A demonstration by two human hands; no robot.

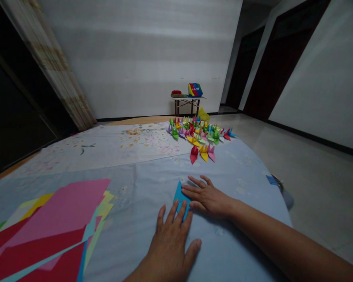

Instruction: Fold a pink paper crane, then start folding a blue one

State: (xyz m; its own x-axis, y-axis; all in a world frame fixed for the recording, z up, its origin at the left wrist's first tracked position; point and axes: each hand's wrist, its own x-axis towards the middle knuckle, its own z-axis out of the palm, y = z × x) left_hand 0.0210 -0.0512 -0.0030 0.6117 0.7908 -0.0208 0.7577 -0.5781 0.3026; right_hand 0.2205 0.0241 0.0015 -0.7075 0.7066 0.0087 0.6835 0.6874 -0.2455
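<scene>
A folded piece of blue origami paper lies flat on the light blue tablecloth, its pointed end facing away from me. My left hand rests palm down with fingers spread, the fingertips on the paper's near part. From the right, my right hand lies across the paper's right edge, fingers stretched out and pressing on it. Both hands cover part of the paper, so its full outline is hidden. Beyond them stand a red paper crane, a yellow crane and a pink crane.
Several more colourful paper cranes crowd the table's far right. A loose stack of coloured paper sheets spreads over the left side. Behind the table, a small stand carries a multicoloured box. The table's rounded edge runs down the right.
</scene>
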